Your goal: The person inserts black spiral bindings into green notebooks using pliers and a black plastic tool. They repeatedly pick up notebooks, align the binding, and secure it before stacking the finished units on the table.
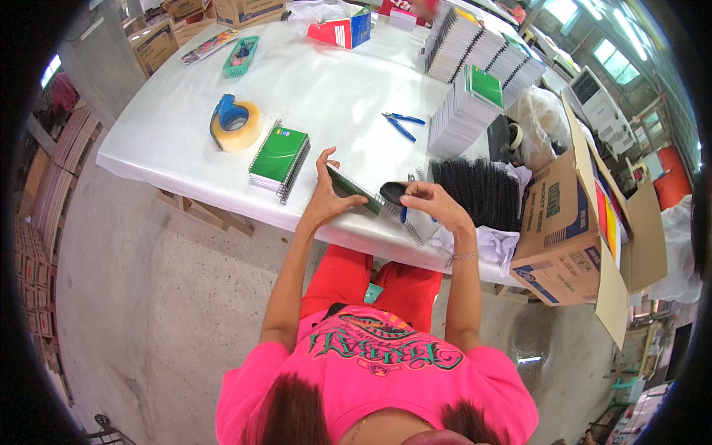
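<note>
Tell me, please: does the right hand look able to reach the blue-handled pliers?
Probably yes: nothing tall seems to stand between the right hand and the blue-handled pliers, but it holds a dark rounded object.

Left arm: the person's bare left forearm (289, 271) reaches forward, slanting inward.
Left hand (323, 202): held in a wide grip, the thumb (354, 200) stretched toward the opposite hand, the fingers (324, 159) raised and curved.
Right arm: the right forearm (465, 289) extends nearly straight ahead.
Right hand (437, 205): turned inward at the right wrist (464, 231), thumb and fingers drawn together in a pinch.
</note>
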Demonstrator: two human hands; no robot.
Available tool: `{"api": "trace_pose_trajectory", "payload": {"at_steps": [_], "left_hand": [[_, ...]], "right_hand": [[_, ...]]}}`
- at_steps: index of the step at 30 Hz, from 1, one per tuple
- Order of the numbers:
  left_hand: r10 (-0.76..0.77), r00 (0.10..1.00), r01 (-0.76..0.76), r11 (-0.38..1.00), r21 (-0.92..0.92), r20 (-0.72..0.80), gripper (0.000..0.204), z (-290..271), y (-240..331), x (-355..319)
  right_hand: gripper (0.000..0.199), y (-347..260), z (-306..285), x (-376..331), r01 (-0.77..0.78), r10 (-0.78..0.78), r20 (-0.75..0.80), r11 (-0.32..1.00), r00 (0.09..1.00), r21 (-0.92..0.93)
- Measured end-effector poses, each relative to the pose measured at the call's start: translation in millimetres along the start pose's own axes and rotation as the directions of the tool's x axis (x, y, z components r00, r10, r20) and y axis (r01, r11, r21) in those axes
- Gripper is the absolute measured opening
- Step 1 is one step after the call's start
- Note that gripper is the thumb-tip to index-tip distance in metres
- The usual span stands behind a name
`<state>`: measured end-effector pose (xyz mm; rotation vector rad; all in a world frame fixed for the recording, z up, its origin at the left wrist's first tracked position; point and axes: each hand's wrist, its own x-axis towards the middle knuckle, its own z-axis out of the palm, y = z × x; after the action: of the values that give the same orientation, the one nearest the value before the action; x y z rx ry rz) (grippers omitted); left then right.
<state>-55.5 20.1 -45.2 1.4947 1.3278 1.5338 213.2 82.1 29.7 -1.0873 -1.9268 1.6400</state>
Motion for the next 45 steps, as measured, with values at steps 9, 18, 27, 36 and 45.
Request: {"api": "trace_pose_trajectory", "payload": {"at_steps": [9, 18, 27, 36, 45], "left_hand": [[-0.068, 0.997, 0.068, 0.998, -0.001, 0.026, 0.120, 0, 0, 0], [-0.074, 0.995, 0.072, 0.997, 0.032, 0.068, 0.115, -5, 6, -1], [-0.089, 0.993, 0.085, 0.995, 0.048, 0.083, 0.115, -3, 6, 1], [-0.084, 0.993, 0.081, 0.996, 0.040, 0.081, 0.113, -6, 7, 2], [-0.092, 0.992, 0.089, 0.995, 0.039, 0.089, 0.111, -8, 10, 3]], "right_hand": [[0.018, -11, 4, 4, 0.019, -0.017, -0.108, 1.000, 0.994, 0.011], [0.025, -40, 10, -10, 0.089, -0.094, 0.058, 0.993, 0.994, 0.080], [0.027, -31, 5, -2, 0.081, -0.087, 0.086, 0.994, 0.992, 0.068], [0.022, -19, 14, 8, 0.085, -0.105, 0.103, 0.979, 0.989, 0.185], [0.029, -47, 27, 18, 0.051, -0.051, 0.004, 0.980, 0.999, -0.192]]}}
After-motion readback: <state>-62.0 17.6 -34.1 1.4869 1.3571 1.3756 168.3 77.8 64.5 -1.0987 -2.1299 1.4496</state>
